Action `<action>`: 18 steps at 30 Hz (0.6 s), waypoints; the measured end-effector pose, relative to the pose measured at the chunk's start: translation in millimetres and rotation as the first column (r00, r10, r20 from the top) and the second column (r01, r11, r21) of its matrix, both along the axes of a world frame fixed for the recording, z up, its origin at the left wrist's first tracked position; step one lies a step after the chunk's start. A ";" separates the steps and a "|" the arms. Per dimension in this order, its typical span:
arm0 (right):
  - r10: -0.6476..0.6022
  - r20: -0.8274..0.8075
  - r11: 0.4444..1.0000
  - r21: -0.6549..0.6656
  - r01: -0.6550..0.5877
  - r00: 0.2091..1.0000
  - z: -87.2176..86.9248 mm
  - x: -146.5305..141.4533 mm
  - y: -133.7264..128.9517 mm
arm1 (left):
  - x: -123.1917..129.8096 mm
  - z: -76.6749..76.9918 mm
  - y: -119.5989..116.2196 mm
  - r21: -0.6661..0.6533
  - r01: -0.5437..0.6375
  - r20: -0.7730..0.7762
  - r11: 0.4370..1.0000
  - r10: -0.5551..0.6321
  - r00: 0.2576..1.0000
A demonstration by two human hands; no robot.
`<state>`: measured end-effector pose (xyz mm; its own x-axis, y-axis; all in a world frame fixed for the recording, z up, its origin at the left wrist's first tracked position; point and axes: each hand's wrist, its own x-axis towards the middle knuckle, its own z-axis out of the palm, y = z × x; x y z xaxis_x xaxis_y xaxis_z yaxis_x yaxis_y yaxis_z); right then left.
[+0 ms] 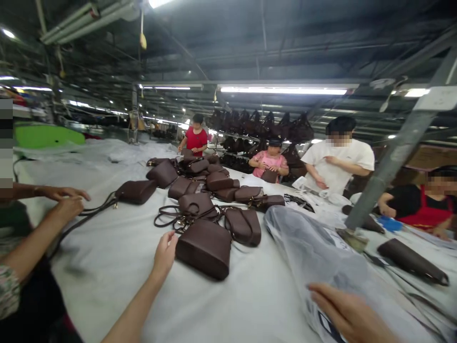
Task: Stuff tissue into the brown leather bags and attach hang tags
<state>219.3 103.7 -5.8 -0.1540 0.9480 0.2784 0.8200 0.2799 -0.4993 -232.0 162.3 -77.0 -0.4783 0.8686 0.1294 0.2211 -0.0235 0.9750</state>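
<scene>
My left hand is at the left end of the nearest dark brown handbag, fingers slightly bent and apart, at or just touching its edge. That bag lies on the white-covered table with its broad base toward me. At the lower right, my right hand reaches over a clear plastic bag with its fingers stretched out; whether it presses on the film is hard to tell. Just behind the nearest handbag are another brown handbag and one with a looped strap.
More brown handbags are heaped farther back. At left, another person's hands are by the straps of a brown bag. A slanted grey post rises at right, near a long brown piece. Several people work around the table.
</scene>
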 end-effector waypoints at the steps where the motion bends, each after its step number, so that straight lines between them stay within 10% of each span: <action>1: 0.064 -0.054 0.988 -0.134 -0.071 0.997 -8.9 -36.4 10.8 | -2.7 2.5 10.1 -0.058 0.042 0.024 0.997 -0.041 0.999; 8: -0.203 -0.599 0.834 -0.520 -0.183 0.774 -49.9 -202.0 59.6 | -11.7 -1.2 9.7 -0.045 0.429 0.231 0.902 -0.409 0.883; 13: -0.124 -0.743 0.855 -0.416 -0.309 0.657 -67.3 -192.9 39.0 | -0.9 -44.3 -46.3 0.153 0.396 0.146 0.905 -0.417 0.897; 18: -0.084 -0.843 0.840 -0.347 -0.417 0.531 -33.2 -160.3 -20.5 | 82.0 -74.4 -113.2 0.182 0.384 -0.222 0.905 -0.343 0.913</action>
<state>59.0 83.2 -39.0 -0.2717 0.9587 -0.0842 -0.0494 -0.1012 -0.9936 -150.0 49.1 -151.5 -0.0851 0.9177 0.3881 0.3282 -0.3419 0.8806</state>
